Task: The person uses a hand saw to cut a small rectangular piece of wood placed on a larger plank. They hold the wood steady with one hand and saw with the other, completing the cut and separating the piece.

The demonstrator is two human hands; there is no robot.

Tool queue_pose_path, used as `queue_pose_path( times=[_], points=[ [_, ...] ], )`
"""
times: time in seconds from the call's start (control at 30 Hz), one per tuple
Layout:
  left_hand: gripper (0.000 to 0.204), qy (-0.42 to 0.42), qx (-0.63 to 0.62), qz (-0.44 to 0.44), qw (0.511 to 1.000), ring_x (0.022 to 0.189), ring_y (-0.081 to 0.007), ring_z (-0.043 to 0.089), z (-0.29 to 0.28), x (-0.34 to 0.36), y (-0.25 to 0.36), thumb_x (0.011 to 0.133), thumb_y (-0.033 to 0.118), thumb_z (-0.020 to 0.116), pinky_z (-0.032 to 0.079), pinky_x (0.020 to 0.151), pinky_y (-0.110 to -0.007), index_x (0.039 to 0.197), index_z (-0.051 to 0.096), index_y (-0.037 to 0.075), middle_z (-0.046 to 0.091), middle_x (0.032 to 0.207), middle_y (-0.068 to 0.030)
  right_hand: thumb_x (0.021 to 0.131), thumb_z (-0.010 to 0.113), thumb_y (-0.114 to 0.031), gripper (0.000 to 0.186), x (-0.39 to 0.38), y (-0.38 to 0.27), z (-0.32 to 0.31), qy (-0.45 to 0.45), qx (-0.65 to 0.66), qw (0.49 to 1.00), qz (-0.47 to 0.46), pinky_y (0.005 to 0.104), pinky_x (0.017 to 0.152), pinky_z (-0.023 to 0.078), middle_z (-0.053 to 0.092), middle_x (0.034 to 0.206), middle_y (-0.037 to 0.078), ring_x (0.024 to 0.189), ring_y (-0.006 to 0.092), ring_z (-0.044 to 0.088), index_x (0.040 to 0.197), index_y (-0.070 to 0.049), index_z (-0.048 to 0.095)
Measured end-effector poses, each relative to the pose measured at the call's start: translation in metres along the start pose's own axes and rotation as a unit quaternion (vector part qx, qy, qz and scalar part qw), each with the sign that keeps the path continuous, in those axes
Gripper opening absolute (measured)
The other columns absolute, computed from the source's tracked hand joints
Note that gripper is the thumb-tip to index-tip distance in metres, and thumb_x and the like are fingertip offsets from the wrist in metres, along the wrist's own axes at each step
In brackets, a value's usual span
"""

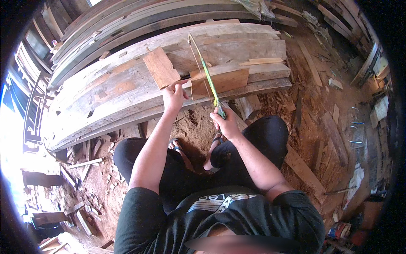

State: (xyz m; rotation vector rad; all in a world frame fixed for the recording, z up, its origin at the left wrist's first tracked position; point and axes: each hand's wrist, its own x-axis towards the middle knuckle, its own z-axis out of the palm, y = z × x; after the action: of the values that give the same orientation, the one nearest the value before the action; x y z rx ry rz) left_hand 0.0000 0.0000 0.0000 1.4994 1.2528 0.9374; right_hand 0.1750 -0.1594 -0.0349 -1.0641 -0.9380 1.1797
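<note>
Head view: the right hand (225,121) sits just off centre toward 3 o'clock, its grip wrapped around the near end of a slim green-framed saw (207,70). The saw points from that hand toward 11 o'clock, crossing in front of a reddish-brown board (232,80) that stands along the edge of the surface (122,86), a stack of heavy planks; whether saw and board touch, I cannot tell. The left hand (172,99) lies at 11 o'clock, its fingers bent by the near corner of a tan board (160,68); I cannot tell whether its grip is closed on anything. Wood offcuts (87,163) are scattered on the ground at 8 o'clock.
</note>
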Motion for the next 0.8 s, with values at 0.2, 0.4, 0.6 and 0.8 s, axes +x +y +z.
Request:
queue_pose_path(
  times=[0.2, 0.4, 0.6, 0.8],
  points=[
    [0.058, 0.07, -0.003, 0.173, 0.982, 0.091, -0.0162, 0.068, 0.009, -0.003, -0.003, 0.11, 0.042, 0.033, 0.041, 0.105, -0.036, 0.11, 0.077, 0.004, 0.075, 0.079, -0.0101, 0.096, 0.069, -0.018, 0.023, -0.006, -0.004, 0.002, 0.011, -0.006, 1.0, 0.012, 0.0237, 0.046, 0.037, 0.051, 0.059, -0.006, 0.048, 0.0042, 0.047, 0.078, -0.012, 0.056],
    [0.066, 0.017, 0.015, 0.091, 0.996, 0.083, -0.0191, 0.067, -0.001, -0.007, 0.003, 0.109, 0.048, 0.028, 0.047, 0.096, -0.035, 0.111, 0.075, 0.002, 0.074, 0.077, -0.0108, 0.096, 0.069, -0.018, 0.024, -0.003, -0.002, 0.001, 0.001, -0.016, 1.0, -0.002, 0.0242, 0.046, 0.038, 0.05, 0.058, -0.006, 0.049, 0.0044, 0.047, 0.077, -0.012, 0.055],
    [0.072, 0.034, 0.016, 0.118, 0.992, 0.086, -0.0212, 0.067, 0.002, 0.007, -0.02, 0.109, 0.052, 0.026, 0.05, 0.091, -0.039, 0.109, 0.074, -0.001, 0.074, 0.087, -0.0137, 0.096, 0.068, -0.018, 0.025, -0.003, -0.002, 0.003, 0.002, -0.02, 1.0, -0.003, 0.0248, 0.047, 0.038, 0.049, 0.058, -0.006, 0.049, 0.0048, 0.047, 0.076, -0.012, 0.055],
    [0.08, -0.042, -0.164, 0.07, 0.983, 0.132, -0.028, 0.052, 0.01, 0.002, -0.008, 0.104, 0.066, 0.02, 0.039, 0.11, -0.048, 0.139, 0.056, 0.003, 0.058, 0.138, -0.0176, 0.096, 0.068, -0.019, 0.024, -0.003, -0.001, 0.003, 0.001, -0.033, 0.999, -0.008, 0.0251, 0.047, 0.038, 0.049, 0.059, -0.006, 0.049, 0.0047, 0.046, 0.077, -0.012, 0.055]
  ],
)
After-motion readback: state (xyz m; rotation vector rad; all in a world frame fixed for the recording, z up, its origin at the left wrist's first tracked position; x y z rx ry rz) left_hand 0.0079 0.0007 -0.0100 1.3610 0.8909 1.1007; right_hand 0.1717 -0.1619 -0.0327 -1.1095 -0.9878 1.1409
